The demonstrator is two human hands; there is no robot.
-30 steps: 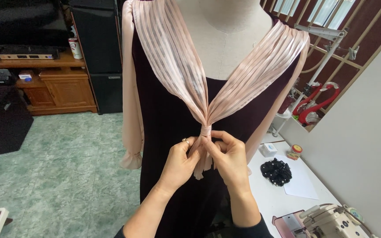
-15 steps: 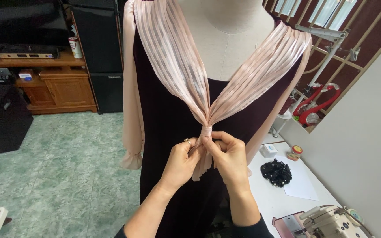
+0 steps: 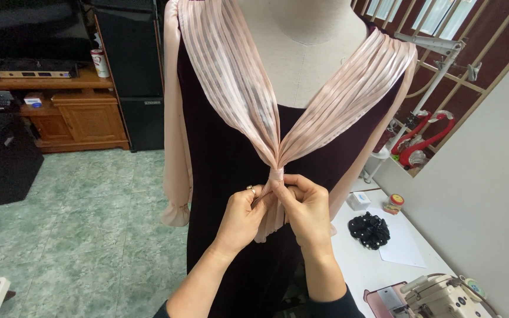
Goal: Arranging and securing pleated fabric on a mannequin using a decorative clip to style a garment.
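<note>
While both hands pinch the knot (image 3: pixel 276 175) | left hand (image 3: pixel 241 217), right hand (image 3: pixel 306 209): fingers closed on pink collar (image 3: pixel 231 88) | fabric seems light, soft, slippery; hold close under knot

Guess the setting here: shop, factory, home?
Likely a home sewing room: a dress form wearing a dark dress with a pink collar, a sewing machine on a white table, a wooden cabinet.
</note>
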